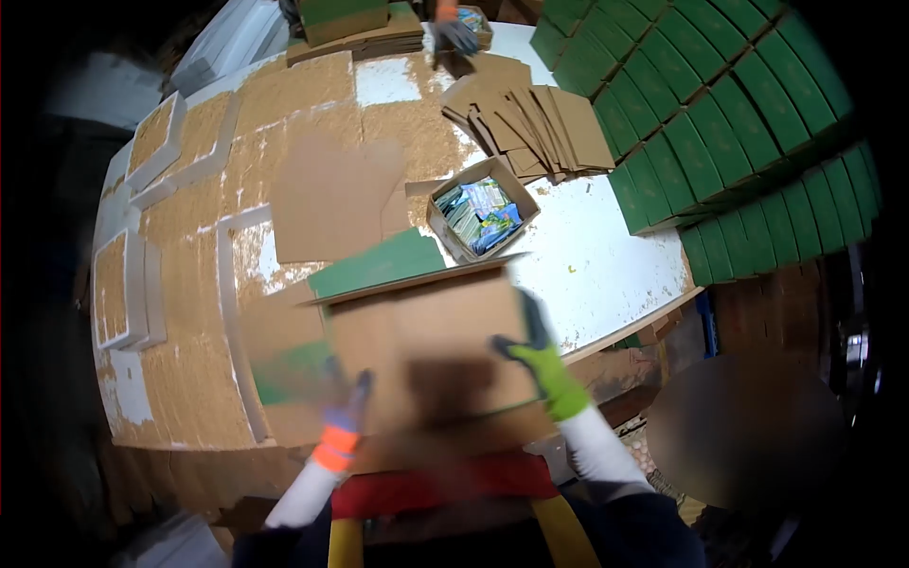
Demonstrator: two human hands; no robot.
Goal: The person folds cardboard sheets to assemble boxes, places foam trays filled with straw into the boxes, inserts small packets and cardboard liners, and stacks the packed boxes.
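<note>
A cardboard box (407, 327), brown inside and green outside, is held in front of my body with its open side facing me. Its flaps are spread and partly blurred. My right hand (535, 350), in a dark glove with a lime-green back, grips the right wall, thumb inside and fingers outside. At the left wall is my left hand (346, 402), in a glove with an orange cuff; it is smeared by motion, thumb and fingers on either side of the cardboard edge. Just beyond, a small open carton (438, 220) holds several colourful packets (483, 210).
Flat cardboard pieces (327, 204) and a fanned stack of cardboard (544, 128) lie on the worn table (587, 256). Stacked green boxes (701, 133) line the right. White foam trays (114, 289) stand left. Another person's gloved hand (456, 36) is at the far edge.
</note>
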